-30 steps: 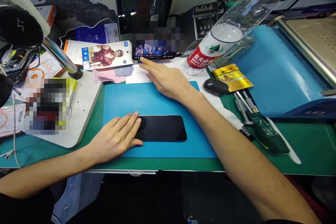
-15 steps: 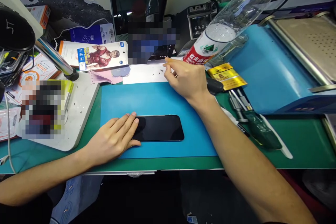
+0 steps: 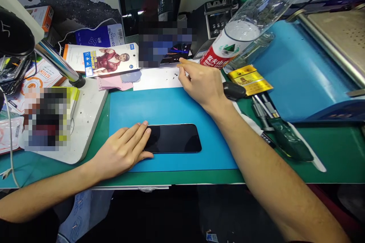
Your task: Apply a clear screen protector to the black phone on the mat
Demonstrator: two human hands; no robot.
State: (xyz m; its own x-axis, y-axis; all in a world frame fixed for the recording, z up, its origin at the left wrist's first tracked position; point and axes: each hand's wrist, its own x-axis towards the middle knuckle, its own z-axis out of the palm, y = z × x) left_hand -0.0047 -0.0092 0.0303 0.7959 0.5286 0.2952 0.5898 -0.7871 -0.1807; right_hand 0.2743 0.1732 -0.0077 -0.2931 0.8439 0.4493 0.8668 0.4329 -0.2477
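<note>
A dark smartphone (image 3: pixel 173 138) lies screen up on the blue mat (image 3: pixel 148 102). My left hand (image 3: pixel 124 146) covers its left end, the fingers near the top edge and the thumb at the lower edge. My right hand (image 3: pixel 202 83) hovers over the back of the mat, palm down. Its forefinger points at the black printed box (image 3: pixel 176 54), and a gap shows between finger and thumb; whether the fingertip touches the box I cannot tell. Just behind that hand stands a tilted-looking plastic bottle (image 3: pixel 242 32) with a red label.
Right of my forearm lie a black mouse-like object (image 3: pixel 234 91), a yellow packet (image 3: pixel 251 79) and a green-handled tool (image 3: pixel 291 138). A blue tray-like machine (image 3: pixel 288 72) fills the far right. The white lamp base (image 3: pixel 85 133) bounds the left, with boxes (image 3: pixel 105 60) behind.
The view has shifted slightly, so the things at the right sit a little farther right. Both hands keep nearly the same places.
</note>
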